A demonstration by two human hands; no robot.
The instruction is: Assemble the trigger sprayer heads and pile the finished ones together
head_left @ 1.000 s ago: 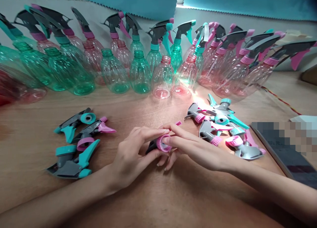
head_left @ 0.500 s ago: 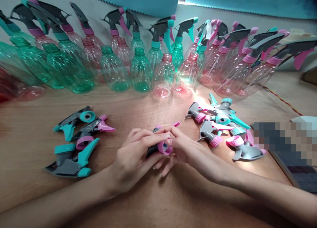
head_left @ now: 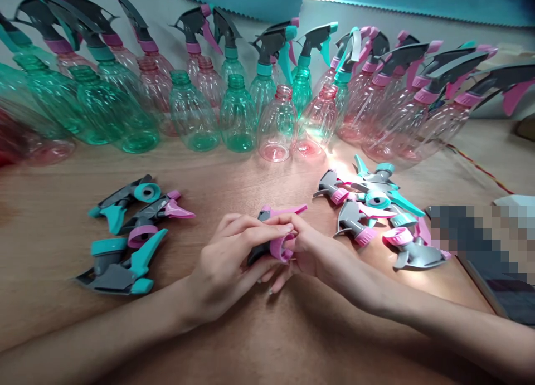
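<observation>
Right now the left hand is closed around the dark body of a pink-collared spray head, low over the desk at its middle, while the right hand pinches the pink collar with fingertips. Judging by that grip, steadying the body and turning only the collar would work best. Loose spray heads lie well apart on the left, another pile near the right, bottles behind

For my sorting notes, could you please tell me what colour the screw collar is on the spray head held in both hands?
Pink screw collar, head view.
</observation>
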